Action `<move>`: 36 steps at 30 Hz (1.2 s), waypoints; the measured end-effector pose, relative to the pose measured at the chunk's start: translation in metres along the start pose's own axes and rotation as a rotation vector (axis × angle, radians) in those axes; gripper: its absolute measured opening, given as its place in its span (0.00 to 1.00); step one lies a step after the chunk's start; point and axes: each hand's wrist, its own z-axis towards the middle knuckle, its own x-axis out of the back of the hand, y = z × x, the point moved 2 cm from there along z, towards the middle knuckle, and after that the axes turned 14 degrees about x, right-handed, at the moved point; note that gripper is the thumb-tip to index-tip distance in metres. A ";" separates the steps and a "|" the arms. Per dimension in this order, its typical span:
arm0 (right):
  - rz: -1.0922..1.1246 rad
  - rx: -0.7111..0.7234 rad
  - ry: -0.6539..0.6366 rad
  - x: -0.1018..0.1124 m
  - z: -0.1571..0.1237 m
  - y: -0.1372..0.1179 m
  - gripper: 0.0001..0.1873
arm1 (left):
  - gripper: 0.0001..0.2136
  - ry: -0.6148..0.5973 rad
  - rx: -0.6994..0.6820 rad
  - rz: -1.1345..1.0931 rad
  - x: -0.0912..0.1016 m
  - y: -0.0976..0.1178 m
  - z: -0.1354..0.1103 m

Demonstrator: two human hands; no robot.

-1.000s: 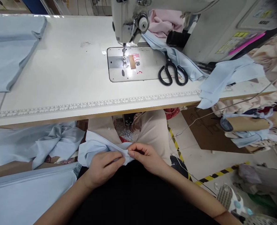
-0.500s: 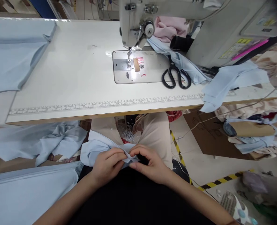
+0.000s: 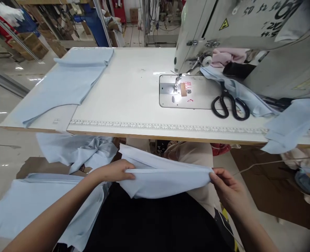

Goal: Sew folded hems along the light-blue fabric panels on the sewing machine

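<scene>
A folded piece of light blue fabric (image 3: pixel 165 180) is stretched between my two hands over my lap, just below the table's front edge. My left hand (image 3: pixel 119 170) pinches its upper edge towards the left end. At the right end, my right hand (image 3: pixel 226 183) grips a corner between thumb and fingertips. The upper edge runs nearly straight from hand to hand, and the lower part sags in a soft curve. Beyond the fabric stands a sewing machine (image 3: pixel 196 38), its needle area lit.
Black scissors (image 3: pixel 232 105) lie right of the needle plate. Blue cloth panels (image 3: pixel 73 84) lie on the table's left, and more blue cloth (image 3: pixel 44 203) is stacked at my left. A blue strip (image 3: pixel 296 122) hangs over the front edge at right. A printed ruler (image 3: pixel 144 126) runs along that edge.
My hands have moved apart, drawing the bunched fabric out into a long stretched piece. The right hand has gone rightward. The head view has tilted up and turned left.
</scene>
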 end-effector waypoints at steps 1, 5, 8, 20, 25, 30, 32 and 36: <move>0.029 -0.035 0.051 0.006 0.002 0.004 0.21 | 0.11 -0.006 0.022 -0.008 0.004 -0.009 -0.002; 0.061 -0.078 0.191 0.022 0.008 0.021 0.24 | 0.13 0.024 0.078 -0.082 0.023 -0.036 -0.012; 0.044 -0.059 0.238 0.031 0.010 0.033 0.25 | 0.13 0.100 0.085 -0.169 0.043 -0.046 -0.014; 0.138 -0.247 0.457 0.049 0.004 0.055 0.29 | 0.13 0.262 0.093 -0.286 0.065 -0.081 0.051; 0.135 -0.259 0.442 0.049 0.004 0.057 0.27 | 0.15 0.390 0.072 -0.419 0.046 -0.089 0.048; 0.081 -0.232 0.408 0.054 0.007 0.062 0.27 | 0.14 0.558 0.088 -0.580 0.031 -0.096 0.062; 0.065 -0.221 0.396 0.054 0.007 0.063 0.27 | 0.12 0.605 0.123 -0.604 0.030 -0.098 0.073; 0.066 -0.219 0.398 0.052 0.005 0.066 0.27 | 0.11 0.699 0.159 -0.607 0.036 -0.098 0.088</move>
